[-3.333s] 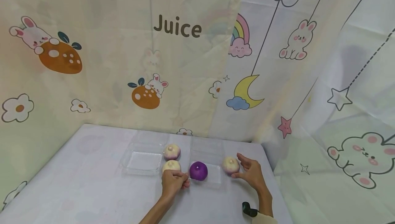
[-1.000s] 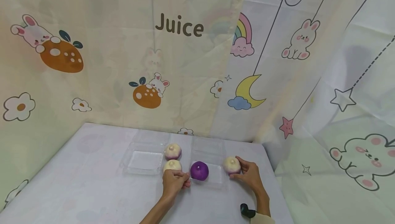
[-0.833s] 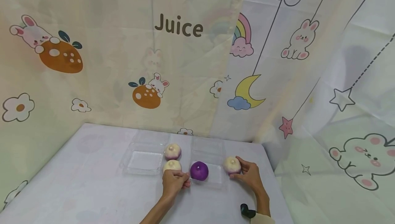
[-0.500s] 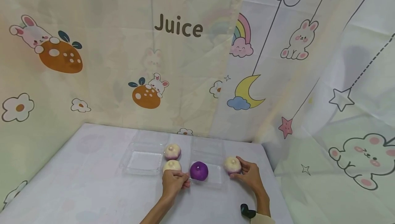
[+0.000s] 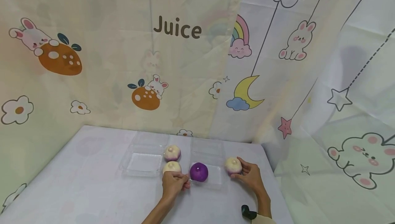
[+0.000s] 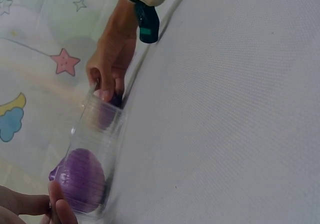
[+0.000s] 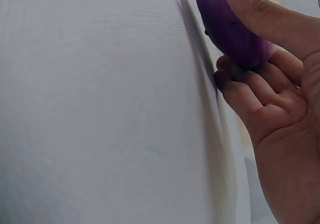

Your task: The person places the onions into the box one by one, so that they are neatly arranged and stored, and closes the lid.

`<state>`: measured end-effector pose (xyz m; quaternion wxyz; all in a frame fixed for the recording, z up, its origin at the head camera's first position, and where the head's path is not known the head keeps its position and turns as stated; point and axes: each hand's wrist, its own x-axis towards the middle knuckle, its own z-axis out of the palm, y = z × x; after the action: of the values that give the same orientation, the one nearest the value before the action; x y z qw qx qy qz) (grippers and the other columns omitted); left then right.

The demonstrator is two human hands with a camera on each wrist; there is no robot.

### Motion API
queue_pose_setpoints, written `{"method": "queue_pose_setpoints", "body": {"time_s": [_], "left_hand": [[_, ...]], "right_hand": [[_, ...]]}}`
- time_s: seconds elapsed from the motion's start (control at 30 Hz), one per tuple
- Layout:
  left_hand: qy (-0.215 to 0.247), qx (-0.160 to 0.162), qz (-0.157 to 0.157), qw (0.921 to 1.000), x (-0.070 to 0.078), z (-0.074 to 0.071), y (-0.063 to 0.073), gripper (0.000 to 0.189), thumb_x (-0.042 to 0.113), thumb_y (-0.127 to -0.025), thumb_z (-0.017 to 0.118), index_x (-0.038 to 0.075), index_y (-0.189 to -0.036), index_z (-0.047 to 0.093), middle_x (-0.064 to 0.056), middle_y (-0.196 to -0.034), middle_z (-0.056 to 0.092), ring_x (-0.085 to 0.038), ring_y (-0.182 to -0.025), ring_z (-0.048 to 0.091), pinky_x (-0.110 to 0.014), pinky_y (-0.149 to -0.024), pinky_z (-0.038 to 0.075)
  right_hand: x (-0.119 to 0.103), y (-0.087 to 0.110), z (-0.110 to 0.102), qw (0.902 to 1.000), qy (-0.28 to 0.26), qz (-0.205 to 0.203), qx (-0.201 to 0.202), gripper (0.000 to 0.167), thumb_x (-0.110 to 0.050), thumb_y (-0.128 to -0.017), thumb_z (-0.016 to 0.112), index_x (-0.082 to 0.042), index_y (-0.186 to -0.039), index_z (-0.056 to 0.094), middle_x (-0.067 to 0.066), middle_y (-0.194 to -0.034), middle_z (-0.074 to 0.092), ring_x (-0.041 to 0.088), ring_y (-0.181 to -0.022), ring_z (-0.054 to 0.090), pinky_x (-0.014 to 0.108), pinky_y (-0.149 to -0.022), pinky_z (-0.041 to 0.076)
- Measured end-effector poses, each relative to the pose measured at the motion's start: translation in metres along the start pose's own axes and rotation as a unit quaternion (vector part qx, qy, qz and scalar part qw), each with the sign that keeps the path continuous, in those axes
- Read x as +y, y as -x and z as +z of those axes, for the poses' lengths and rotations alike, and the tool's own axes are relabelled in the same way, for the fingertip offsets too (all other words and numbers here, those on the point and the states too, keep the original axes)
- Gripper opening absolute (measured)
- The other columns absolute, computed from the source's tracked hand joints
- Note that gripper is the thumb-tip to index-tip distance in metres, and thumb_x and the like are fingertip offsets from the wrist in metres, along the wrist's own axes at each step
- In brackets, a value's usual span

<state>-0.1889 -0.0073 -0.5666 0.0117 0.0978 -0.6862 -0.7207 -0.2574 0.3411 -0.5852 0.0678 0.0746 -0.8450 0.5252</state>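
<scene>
My right hand (image 5: 251, 176) grips a round cream-and-purple vegetable, turnip-like (image 5: 233, 166), between thumb and fingers at the table's right side. Its purple underside (image 7: 235, 29) shows in the right wrist view. My left hand (image 5: 173, 184) pinches the front left edge of an open clear plastic box (image 5: 216, 179). A purple onion-like vegetable (image 5: 199, 172) sits in the left part of that box; the left wrist view shows it through the clear wall. Just left of the box, two more cream-and-purple vegetables stand one behind the other, the rear one (image 5: 172, 152) whole, the front one (image 5: 171, 166) partly hidden by my left hand.
A second open clear plastic box (image 5: 143, 164) stands on the left, its lid folded back. The white table (image 5: 92, 189) ends at a printed curtain (image 5: 108, 62) behind and on both sides. A dark device (image 5: 248, 212) is at my right wrist.
My right hand has gone from spread fingers beside the cream-and-purple vegetable to gripping it, and the vegetable has shifted slightly right. My left hand keeps its place on the box edge.
</scene>
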Motion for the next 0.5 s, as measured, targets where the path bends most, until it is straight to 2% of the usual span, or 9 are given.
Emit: {"method": "queue_pose_setpoints", "body": {"time_s": [0.2, 0.5], "left_hand": [[-0.004, -0.002, -0.001, 1.0000, -0.0010, 0.0002, -0.0001, 0.014, 0.000, -0.094, 0.079, -0.012, -0.087, 0.078, -0.014, -0.066, 0.077, -0.009, -0.052, 0.071, -0.021, -0.050, 0.059], [0.000, -0.004, 0.003, 1.0000, -0.0013, 0.0006, -0.0005, 0.014, -0.001, -0.095, 0.078, -0.013, -0.088, 0.077, -0.014, -0.066, 0.077, -0.008, -0.051, 0.071, -0.021, -0.050, 0.059]], "right_hand": [[0.0018, -0.0003, -0.0009, 1.0000, -0.005, 0.002, 0.001, 0.088, 0.000, -0.072, 0.100, 0.012, -0.148, 0.059, 0.032, -0.148, 0.062, 0.039, -0.137, 0.059, 0.020, -0.101, 0.059], [0.0033, 0.0013, -0.0037, 1.0000, -0.004, -0.003, -0.001, 0.089, -0.001, -0.072, 0.100, 0.011, -0.148, 0.058, 0.031, -0.148, 0.062, 0.039, -0.137, 0.059, 0.018, -0.101, 0.057]]}}
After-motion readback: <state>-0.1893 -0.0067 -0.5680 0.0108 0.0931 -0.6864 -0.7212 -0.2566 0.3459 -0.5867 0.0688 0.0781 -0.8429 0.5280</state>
